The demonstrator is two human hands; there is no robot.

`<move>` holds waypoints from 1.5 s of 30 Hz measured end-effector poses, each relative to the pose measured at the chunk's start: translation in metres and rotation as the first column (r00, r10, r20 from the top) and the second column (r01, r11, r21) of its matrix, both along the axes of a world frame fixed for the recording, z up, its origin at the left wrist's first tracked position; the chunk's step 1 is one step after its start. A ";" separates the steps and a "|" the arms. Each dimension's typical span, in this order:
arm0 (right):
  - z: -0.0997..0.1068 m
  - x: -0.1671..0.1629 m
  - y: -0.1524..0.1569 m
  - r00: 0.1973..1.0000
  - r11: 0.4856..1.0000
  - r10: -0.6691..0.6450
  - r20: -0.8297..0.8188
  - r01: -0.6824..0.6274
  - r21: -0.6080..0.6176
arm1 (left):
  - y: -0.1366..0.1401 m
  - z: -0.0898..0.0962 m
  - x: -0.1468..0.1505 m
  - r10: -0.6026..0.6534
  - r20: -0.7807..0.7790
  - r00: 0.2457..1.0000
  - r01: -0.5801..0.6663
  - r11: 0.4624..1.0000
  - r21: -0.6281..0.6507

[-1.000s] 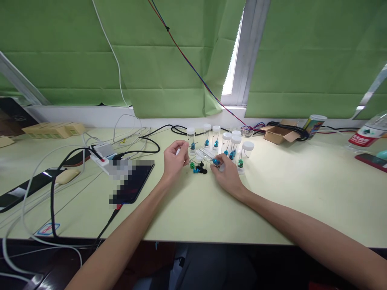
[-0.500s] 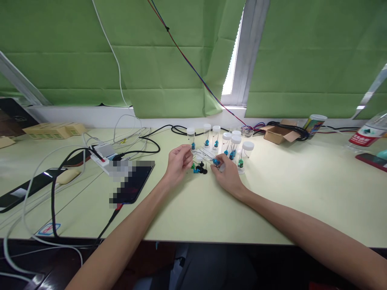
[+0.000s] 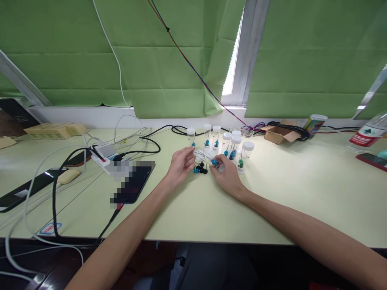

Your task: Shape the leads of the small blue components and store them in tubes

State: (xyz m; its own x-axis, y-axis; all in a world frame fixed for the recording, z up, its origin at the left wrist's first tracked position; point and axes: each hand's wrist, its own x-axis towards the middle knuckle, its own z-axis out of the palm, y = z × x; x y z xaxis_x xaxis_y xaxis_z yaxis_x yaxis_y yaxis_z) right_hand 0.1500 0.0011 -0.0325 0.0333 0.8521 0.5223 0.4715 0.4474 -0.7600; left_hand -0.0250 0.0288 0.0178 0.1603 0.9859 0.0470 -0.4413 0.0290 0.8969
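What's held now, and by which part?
The right grip holds a clear tube by its end near the blue piece; what the left grip holds is unclear.

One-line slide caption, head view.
Right hand holds a clear tube, left hand close to its end, white-capped tubes nearby.

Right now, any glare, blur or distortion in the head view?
Head view: window gap blown out; table bright toward the right; bottle looks stretched at the right edge; black device partly pixelated; clear tube in the right hand hard to trace.
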 end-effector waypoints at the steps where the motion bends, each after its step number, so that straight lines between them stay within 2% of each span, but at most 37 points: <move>1: 0.000 0.000 0.000 1.000 1.000 0.000 0.000 0.000 0.002 | 0.000 0.001 0.000 0.002 0.008 1.000 -0.001 1.000 -0.011; 7: 0.000 0.000 0.000 1.000 1.000 0.009 0.013 -0.009 0.013 | -0.002 0.008 0.000 -0.001 0.082 0.997 0.011 0.993 -0.116; 11: 0.000 0.000 0.000 1.000 1.000 0.007 0.012 -0.007 0.007 | 0.001 0.008 -0.002 -0.014 0.102 0.995 0.028 0.990 -0.138; 16: 0.000 0.000 0.001 1.000 1.000 0.007 0.024 -0.007 0.013 | 0.002 0.001 -0.003 -0.048 -0.008 0.999 0.047 0.998 -0.051; 24: 0.001 0.000 -0.001 0.999 1.000 0.023 0.035 -0.023 -0.014 | -0.004 0.001 0.001 0.101 -0.209 0.973 -0.073 0.988 0.135; 31: 0.000 -0.002 -0.002 0.994 0.998 0.055 0.090 -0.058 0.028 | -0.004 -0.003 0.003 0.295 -0.379 0.877 -0.183 0.935 0.305; 36: -0.003 -0.003 -0.004 0.978 0.991 0.117 0.170 -0.127 0.049 | -0.001 -0.007 0.002 0.369 -0.433 0.822 -0.229 0.911 0.343; 41: -0.004 -0.003 -0.006 0.959 0.983 0.172 0.226 -0.184 0.031 | -0.001 -0.010 0.002 0.308 -0.552 0.775 -0.144 0.937 0.319; 45: -0.003 -0.003 -0.007 0.950 0.981 0.176 0.258 -0.190 0.029 | 0.001 -0.012 0.000 0.302 -0.662 0.686 -0.048 0.926 0.373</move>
